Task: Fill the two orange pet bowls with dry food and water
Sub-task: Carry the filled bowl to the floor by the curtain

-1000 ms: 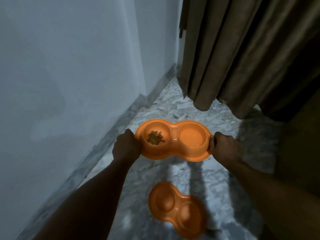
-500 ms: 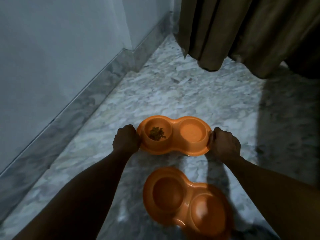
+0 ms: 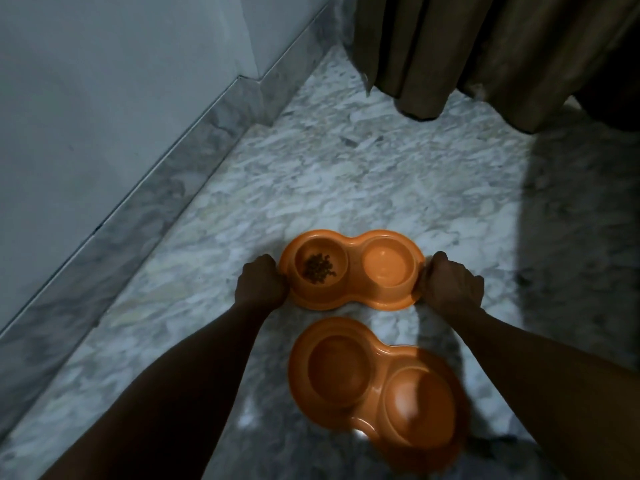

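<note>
An orange double pet bowl (image 3: 353, 299) rests low on the marble floor, held at both ends. My left hand (image 3: 260, 284) grips its left rim and my right hand (image 3: 450, 284) grips its right rim. Its left cup holds a small heap of dry food (image 3: 318, 268); its right cup (image 3: 388, 268) looks pale, and I cannot tell if water is in it. A second orange double bowl (image 3: 377, 355) lies nearer to me on the floor, both of its cups dark and without visible contents.
A grey wall with a marble skirting (image 3: 138, 209) runs along the left. A brown curtain (image 3: 485, 46) hangs at the back right, its hem just above the marble floor (image 3: 381, 168). A dark shadow covers the floor at the right.
Both hands have lowered the bowl with the dry food from mid-air down to the floor, just beyond the second bowl. My view has tilted downward.
</note>
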A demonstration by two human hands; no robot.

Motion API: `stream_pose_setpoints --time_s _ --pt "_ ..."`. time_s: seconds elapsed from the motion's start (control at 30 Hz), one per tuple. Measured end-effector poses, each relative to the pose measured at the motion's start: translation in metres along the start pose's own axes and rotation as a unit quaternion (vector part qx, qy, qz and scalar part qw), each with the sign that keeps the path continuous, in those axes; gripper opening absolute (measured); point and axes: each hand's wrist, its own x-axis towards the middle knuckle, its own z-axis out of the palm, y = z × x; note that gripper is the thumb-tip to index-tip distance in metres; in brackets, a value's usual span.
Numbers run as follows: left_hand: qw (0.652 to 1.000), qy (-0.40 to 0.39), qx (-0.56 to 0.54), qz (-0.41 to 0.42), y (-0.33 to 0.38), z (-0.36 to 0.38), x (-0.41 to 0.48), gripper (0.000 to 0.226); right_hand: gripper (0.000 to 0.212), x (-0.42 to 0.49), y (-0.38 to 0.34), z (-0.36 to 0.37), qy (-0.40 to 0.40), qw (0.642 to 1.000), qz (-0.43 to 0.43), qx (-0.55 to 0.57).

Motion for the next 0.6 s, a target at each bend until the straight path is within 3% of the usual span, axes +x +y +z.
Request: stream_pose_setpoints --time_s 0.2,0.37,0.6 --pt "0.999 -0.037 -0.002 -0.007 -0.014 0.005 -0.040 0.032 0.027 -0.058 0.017 -0.006 0.044 0.997 0.017 0.055" --pt "0.993 -0.109 -0.041 -0.021 -0.034 0.016 -0.085 0.025 0.030 -0.130 0.046 0.010 0.000 0.992 0.073 0.103" --pt "0.994 -0.083 -0.047 -0.048 -0.053 0.032 -0.117 0.011 0.020 -0.178 0.085 0.030 0.021 0.977 0.124 0.170"
